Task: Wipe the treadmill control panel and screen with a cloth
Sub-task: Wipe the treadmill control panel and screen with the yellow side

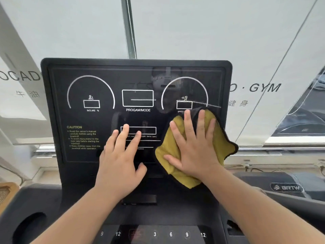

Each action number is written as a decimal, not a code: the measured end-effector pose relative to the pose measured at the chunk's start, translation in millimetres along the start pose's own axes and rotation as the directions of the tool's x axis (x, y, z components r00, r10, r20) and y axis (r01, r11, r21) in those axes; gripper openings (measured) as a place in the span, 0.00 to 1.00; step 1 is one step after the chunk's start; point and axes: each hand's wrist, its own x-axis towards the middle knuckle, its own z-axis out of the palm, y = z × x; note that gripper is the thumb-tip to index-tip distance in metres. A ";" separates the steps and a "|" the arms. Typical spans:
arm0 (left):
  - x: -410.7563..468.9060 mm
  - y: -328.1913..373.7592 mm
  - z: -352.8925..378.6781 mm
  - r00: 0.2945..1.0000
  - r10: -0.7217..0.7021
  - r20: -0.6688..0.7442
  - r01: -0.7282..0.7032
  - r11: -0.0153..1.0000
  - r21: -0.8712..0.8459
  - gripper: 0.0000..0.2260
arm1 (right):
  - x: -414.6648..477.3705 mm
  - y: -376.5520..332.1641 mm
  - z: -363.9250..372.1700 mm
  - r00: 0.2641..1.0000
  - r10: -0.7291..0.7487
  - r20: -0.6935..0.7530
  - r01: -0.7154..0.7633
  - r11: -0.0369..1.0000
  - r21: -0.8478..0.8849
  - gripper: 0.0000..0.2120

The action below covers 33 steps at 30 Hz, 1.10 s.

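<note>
The treadmill's black screen stands upright in front of me, printed with white dials and a yellow CAUTION text. A yellow cloth with a dark edge is spread on the screen's lower right, below the speed dial. My right hand lies flat on the cloth with fingers spread, pressing it against the glass. My left hand rests flat and bare on the screen's lower middle, fingers apart, holding nothing. The control panel with number buttons runs along the bottom edge of the view.
A round cup holder sits in the console at lower left. A second treadmill with a BRTW logo stands to the right. Behind the screen is a window with white blinds printed with GYM lettering.
</note>
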 end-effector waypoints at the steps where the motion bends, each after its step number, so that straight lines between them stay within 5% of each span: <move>1: -0.1 -0.3 -0.4 1.000 0.004 0.003 -0.004 1.000 0.007 0.38 | -11.7 9.0 4.6 0.997 -0.082 0.014 0.083 0.996 -0.031 0.47; 5: -0.2 2.7 -3.4 0.999 -0.017 0.033 0.017 1.000 -0.005 0.38 | -1.7 54.8 -5.1 0.978 -0.208 -0.029 0.204 0.974 -0.095 0.47; 10: 0.0 7.4 -5.6 0.997 -0.050 0.057 0.053 0.997 -0.047 0.38 | 73.6 67.6 -53.0 0.971 0.228 -0.074 -0.227 0.974 0.015 0.51; 13: -0.2 7.1 -6.5 0.996 -0.054 0.072 0.059 0.996 -0.065 0.38 | 100.7 40.4 -61.0 0.929 0.366 -0.060 -0.362 0.930 0.063 0.52; 21: 1.7 8.7 -8.9 0.994 -0.071 0.078 0.080 0.988 -0.131 0.39 | -0.1 -1.9 -5.1 1.000 -0.001 -0.027 0.001 1.000 0.024 0.52; 27: -2.6 10.5 -7.0 0.992 -0.071 0.109 0.089 0.981 -0.172 0.37 | -80.6 -34.4 29.0 0.996 0.063 0.065 -0.069 0.994 0.089 0.49; 33: -39.3 17.2 -1.0 0.994 -0.044 -0.099 0.019 0.969 -0.246 0.27 | -108.4 -56.1 29.2 0.978 0.118 0.174 -0.143 0.979 0.143 0.48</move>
